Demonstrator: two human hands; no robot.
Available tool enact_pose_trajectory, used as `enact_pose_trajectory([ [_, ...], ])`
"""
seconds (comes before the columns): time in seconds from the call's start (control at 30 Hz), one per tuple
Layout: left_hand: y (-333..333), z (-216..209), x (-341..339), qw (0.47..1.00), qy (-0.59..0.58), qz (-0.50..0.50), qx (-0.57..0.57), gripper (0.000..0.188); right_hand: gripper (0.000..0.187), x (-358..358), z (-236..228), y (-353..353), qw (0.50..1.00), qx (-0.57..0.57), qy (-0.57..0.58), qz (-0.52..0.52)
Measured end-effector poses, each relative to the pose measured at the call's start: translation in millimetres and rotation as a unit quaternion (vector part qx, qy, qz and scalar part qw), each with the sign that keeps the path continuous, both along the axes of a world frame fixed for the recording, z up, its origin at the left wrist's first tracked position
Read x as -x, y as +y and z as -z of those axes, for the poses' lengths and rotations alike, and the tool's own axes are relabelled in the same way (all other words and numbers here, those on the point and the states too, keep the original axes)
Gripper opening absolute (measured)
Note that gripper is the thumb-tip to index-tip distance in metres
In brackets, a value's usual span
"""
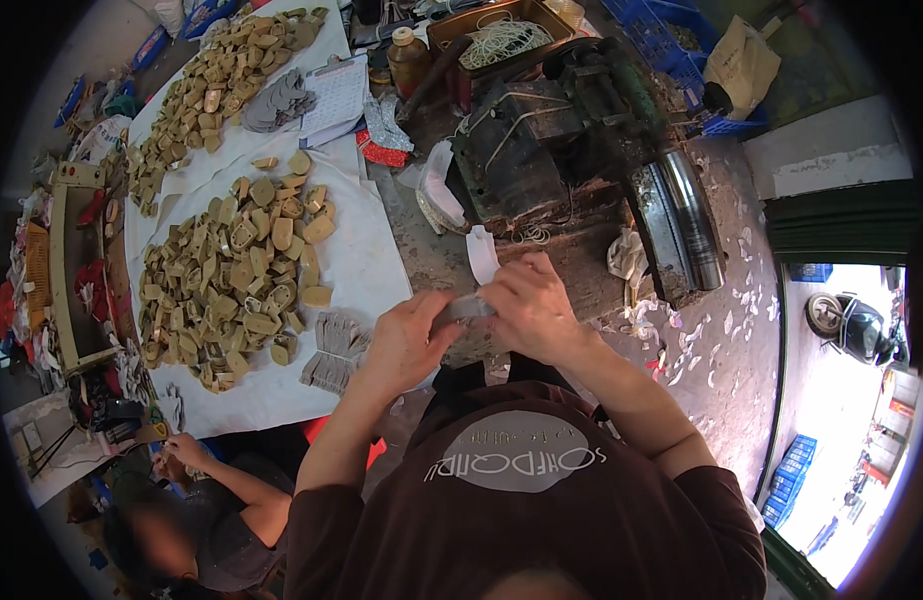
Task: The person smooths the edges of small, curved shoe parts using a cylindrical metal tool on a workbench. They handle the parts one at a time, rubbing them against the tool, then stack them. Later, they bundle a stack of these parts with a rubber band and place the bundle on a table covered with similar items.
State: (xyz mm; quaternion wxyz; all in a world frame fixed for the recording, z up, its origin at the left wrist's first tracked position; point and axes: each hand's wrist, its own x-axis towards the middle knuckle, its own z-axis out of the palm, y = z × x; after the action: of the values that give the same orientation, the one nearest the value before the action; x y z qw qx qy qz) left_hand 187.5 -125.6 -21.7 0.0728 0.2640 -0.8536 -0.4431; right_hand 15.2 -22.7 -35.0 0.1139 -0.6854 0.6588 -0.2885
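My left hand [410, 337] and my right hand [534, 308] are close together at the near edge of the workbench. Between them is a small grey piece [469, 308], pinched from both sides; the fingers partly cover it. Just past my right fingertips a curved white strip [482, 255] stands out, and I cannot tell whether it is held or lies on the bench. Left of my left hand lies a tied bundle of grey strips [337, 352]. Farther left spreads a big pile of small tan heel-shaped blocks [237, 275] on white sheeting [372, 250].
A dark, greasy machine [537, 140] with a shiny metal roller [690, 220] fills the bench ahead and right. Behind stand a brown jar [409, 60] and a tray of cord [502, 42]. White scraps [727, 330] litter the floor. A co-worker [217, 520] sits lower left.
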Motion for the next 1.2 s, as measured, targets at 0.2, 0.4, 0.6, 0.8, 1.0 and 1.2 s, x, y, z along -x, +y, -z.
enact_pose_trajectory([
  [0.2,28.5,2.8,15.8,0.974,0.104,-0.101,0.173,0.024,0.028,-5.6,1.4,4.7,0.987,0.017,-0.075,0.141],
  [0.4,46.0,30.5,22.2,0.877,0.283,-0.315,-0.227,0.048,0.032,9.2,-10.0,9.1,0.981,0.149,-0.013,0.124],
  [0.6,49.8,18.4,28.8,0.733,0.351,-0.136,-0.566,0.069,0.031,-17.5,-15.5,16.5,0.986,0.127,0.035,0.101],
  [0.8,32.7,6.0,34.6,0.682,0.324,-0.158,-0.636,0.057,0.032,-31.8,-25.4,19.7,0.99,0.08,-0.097,0.071],
  [1.0,46.0,6.2,36.4,0.667,0.341,-0.165,-0.641,0.053,0.024,-25.2,-19.0,23.3,0.976,0.038,-0.19,0.096],
  [1.2,51.8,10.9,38.9,0.749,0.29,-0.131,-0.582,0.052,0.016,-28.4,-25.1,23.5,0.982,0.001,-0.156,0.107],
])
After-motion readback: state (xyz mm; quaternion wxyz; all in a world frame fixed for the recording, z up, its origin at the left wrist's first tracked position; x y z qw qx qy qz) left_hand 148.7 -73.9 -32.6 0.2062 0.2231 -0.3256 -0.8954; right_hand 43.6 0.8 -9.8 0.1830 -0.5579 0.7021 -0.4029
